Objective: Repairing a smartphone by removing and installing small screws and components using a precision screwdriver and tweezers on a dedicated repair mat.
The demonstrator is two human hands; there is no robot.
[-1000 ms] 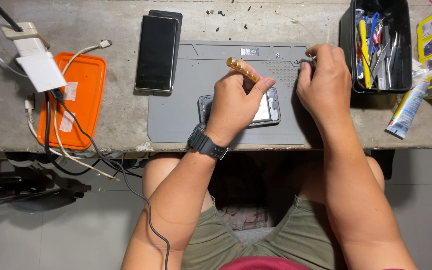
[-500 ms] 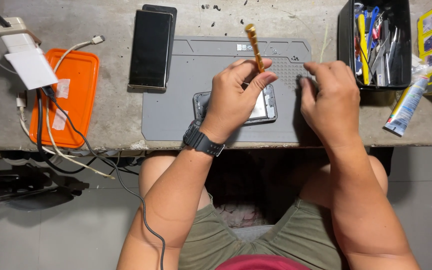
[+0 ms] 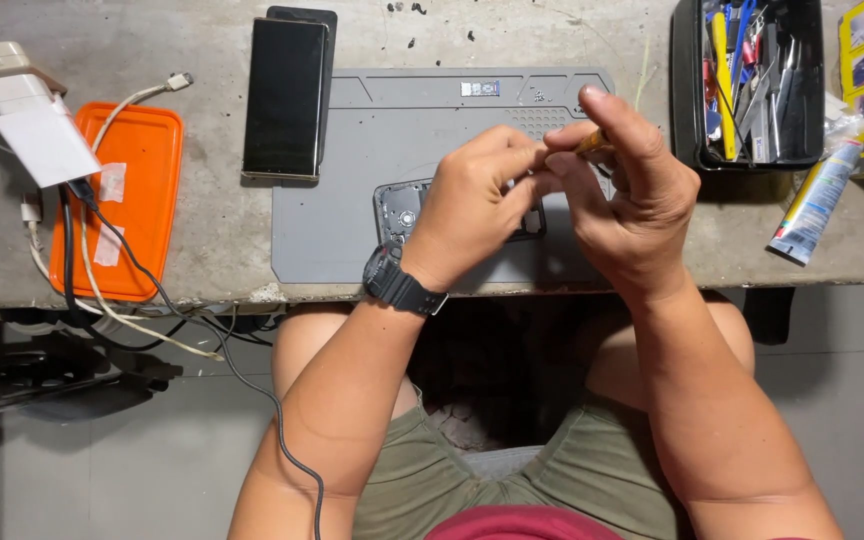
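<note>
Left hand (image 3: 472,205) and right hand (image 3: 627,200) meet above the grey mat (image 3: 342,200), fingertips pinched together on a small yellow-tipped tool (image 3: 592,142). Only its tip shows between the right fingers, so which hand carries most of the grip cannot be told; both are closed narrow around it. Just beneath the left hand lies an opened phone (image 3: 402,212), back off and inner parts showing, partly hidden by the knuckles.

By the look of it, the tool is being readied or adjusted, not yet applied to the phone. Bringing its tip down onto the small parts would call for fine, steady aim.

Farther out on the table (image 3: 212,250): two dark phones (image 3: 287,95), an orange tray (image 3: 137,160), a black bin (image 3: 687,90) of tools, and a tube (image 3: 812,200).
</note>
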